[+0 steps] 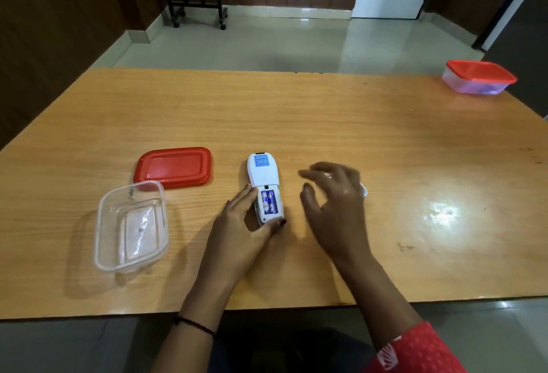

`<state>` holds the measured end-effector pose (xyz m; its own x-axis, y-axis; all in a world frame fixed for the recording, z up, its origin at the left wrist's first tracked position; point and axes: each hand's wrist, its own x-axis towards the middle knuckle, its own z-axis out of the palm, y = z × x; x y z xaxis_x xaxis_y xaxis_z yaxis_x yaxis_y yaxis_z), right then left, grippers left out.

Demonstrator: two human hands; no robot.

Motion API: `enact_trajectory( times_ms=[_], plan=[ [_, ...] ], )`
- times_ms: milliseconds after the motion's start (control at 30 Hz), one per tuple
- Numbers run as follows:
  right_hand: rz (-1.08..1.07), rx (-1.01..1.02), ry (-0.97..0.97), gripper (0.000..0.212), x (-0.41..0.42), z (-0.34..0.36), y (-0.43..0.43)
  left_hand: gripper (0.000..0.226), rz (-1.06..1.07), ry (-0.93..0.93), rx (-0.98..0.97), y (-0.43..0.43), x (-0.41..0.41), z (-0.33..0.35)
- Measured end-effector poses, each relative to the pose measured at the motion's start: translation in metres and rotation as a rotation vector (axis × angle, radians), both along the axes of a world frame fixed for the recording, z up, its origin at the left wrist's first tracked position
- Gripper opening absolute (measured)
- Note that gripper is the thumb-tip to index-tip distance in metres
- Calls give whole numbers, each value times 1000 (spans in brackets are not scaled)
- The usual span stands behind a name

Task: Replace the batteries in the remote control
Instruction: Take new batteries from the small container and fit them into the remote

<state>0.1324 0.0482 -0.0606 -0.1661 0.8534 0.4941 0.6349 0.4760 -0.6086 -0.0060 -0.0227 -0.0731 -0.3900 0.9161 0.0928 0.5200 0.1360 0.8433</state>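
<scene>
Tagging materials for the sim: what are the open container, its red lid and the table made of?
Open container: clear, glossy, likely thin plastic; the table grain shows through it. Red lid: opaque, smooth, probably plastic, with a moulded rim. Table: wood-grain top with a glossy finish that mirrors a light; solid wood or laminate cannot be told.

right hand (332, 203) motion-blurred, fingers smeared; white piece (363, 190) behind it mostly hidden, can't tell what it is; label (262, 160) on remote (264, 185) too small to read; battery (268, 202) markings unreadable; far box (479, 77) contents unclear through cloudy wall; right sleeve (415, 352) cut by bottom edge
</scene>
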Motion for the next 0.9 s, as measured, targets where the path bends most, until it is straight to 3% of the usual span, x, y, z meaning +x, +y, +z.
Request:
enact_trajectory(
  times_ms=[100, 167, 233, 300, 367, 500, 600, 733, 833, 900],
  plan=[
    [-228, -118, -199, 41, 23, 1, 16, 62, 5, -47, 6, -1, -1, 3],
    [-249, -259, -347, 47, 33, -9, 22, 47, 15, -103, 34, -1, -2, 4],
    [-221, -277, -392, 40, 37, -18, 25, 38, 51, -182, 56, 1, -5, 4],
    [-198, -211, -267, 29, 38, -15, 27, 40, 101, -230, 72, 2, -7, 2],
    [-159, -247, -16, 21, 33, -7, 22, 43, 140, -206, 81, 2, -7, 1],
    [-22, -634, 475, 32, -1, 2, 5, 45, 102, -24, 44, 6, -4, -5],
    [61, -618, 477, 43, -20, 0, -7, 44, 42, 163, 28, 9, 5, -10],
    [125, -539, 396, 39, -26, -2, -16, 33, 78, -55, 76, 7, 15, 3],
    [182, -568, 482, 23, -26, -4, -15, 46, 132, -334, 101, 8, 19, 8],
    [200, -628, 564, 24, -25, -4, -15, 56, 194, -481, 127, 9, 21, 10]
  ],
)
